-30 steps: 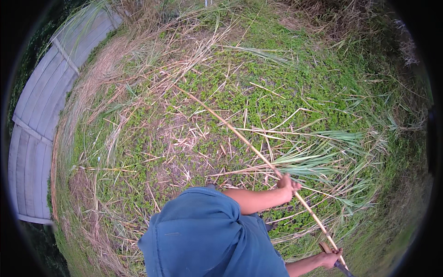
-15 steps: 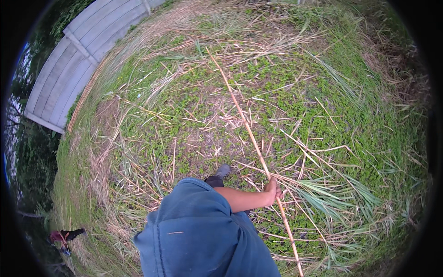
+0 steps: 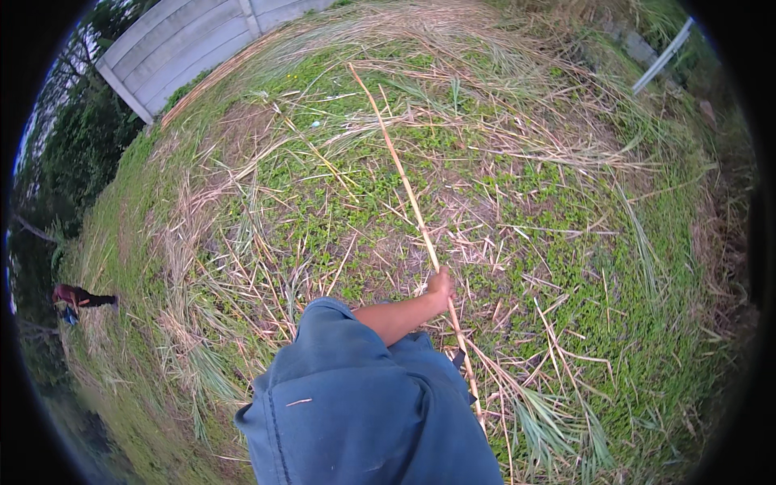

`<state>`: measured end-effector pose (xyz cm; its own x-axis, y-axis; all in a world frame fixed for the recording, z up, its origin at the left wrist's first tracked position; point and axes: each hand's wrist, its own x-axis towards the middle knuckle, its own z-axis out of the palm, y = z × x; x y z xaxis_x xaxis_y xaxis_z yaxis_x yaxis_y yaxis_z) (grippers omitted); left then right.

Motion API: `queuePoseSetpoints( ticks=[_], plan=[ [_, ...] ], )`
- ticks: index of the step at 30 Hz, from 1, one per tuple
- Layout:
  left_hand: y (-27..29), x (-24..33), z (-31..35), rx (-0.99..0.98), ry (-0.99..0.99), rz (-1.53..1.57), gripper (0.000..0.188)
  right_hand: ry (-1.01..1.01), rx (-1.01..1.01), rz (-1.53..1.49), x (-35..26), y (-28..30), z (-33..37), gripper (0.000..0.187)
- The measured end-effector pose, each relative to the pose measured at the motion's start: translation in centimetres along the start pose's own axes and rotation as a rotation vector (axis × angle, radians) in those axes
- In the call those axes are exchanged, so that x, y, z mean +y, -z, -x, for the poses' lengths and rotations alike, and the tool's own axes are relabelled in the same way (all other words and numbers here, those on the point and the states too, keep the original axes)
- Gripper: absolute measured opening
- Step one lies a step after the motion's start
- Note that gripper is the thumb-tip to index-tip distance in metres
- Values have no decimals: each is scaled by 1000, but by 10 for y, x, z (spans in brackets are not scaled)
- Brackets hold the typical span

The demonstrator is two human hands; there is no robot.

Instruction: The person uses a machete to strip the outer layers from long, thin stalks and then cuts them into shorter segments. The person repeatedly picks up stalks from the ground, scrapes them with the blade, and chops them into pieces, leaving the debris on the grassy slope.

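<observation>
My left hand (image 3: 440, 291) is closed round a long, pale tan cane stalk (image 3: 402, 182). The bare forearm reaches across to the right from a blue sleeve. The stalk is jointed and stripped of leaves. Its thin far end lies over the grass toward the top of the view, and its near end runs down past my right side, partly behind the blue clothing. Small dark patches show beside the stalk below my hand; I cannot make out what they are. My right hand is out of sight. Green leafy reed tops (image 3: 550, 416) lie at the lower right.
Low green plants and scattered dry stalks (image 3: 477, 234) cover the ground. Flattened straw (image 3: 420, 28) lies along the far side. A grey panel wall (image 3: 182, 52) stands at the far left, a pale post (image 3: 663, 56) at the far right. Another person (image 3: 81, 297) bends over at the left.
My left hand has moved left and farther from me, still round the stalk. The view has turned, so the wall and the other person sit higher and the leafy reeds lower.
</observation>
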<state>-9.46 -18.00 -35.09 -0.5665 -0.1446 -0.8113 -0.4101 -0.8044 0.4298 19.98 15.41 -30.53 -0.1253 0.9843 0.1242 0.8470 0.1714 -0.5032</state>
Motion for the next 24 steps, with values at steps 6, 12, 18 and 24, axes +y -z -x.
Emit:
queuePoseSetpoints(
  ticks=[6, 12, 18, 24],
  plan=[
    [43, 33, -35, -32, -24, 35, 18, 140, -175, 169, -61, -61, 64, 40],
    [53, 86, -133, 343, -277, -144, 24, 219, -282, 302, -116, -114, 104, 46],
    [60, 154, -237, 598, -489, -312, 26, 296, -291, 427, -179, -170, 128, 53],
    [44, 260, -295, 545, -343, -244, 24, 302, -270, 532, -241, -223, 160, 59]
  ],
)
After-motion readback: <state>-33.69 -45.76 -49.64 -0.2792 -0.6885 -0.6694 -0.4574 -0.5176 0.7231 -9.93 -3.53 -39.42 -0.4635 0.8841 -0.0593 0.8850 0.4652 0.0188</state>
